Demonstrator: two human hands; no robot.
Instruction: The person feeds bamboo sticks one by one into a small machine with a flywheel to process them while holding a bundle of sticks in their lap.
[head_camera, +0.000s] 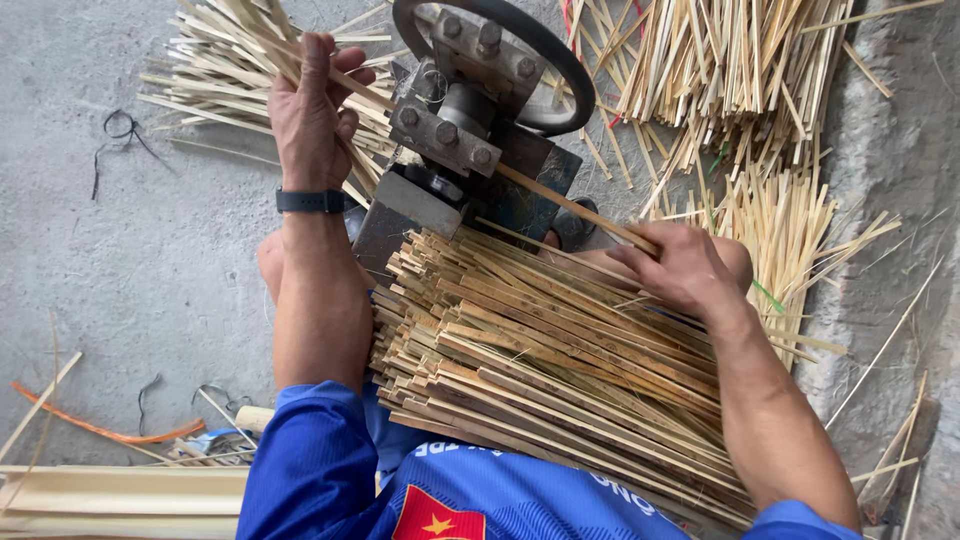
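A grey metal splitting machine (462, 130) with a black hand wheel (545, 55) stands on the concrete floor in front of me. A bamboo strip (570, 205) runs through it. My right hand (680, 265) pinches that strip on the near side of the machine. My left hand (312, 110), with a black wristband, grips the thin split strips (245, 40) coming out at the far side. A thick bundle of bamboo slats (560, 370) lies across my lap, under my right forearm.
Heaps of pale thin bamboo sticks (730, 70) lie to the right of the machine and behind it on the left. Flat bamboo boards (110, 495), an orange strip (100, 432) and black wire (120, 130) lie on the floor at left. A rough concrete ledge (900, 150) rises on the right.
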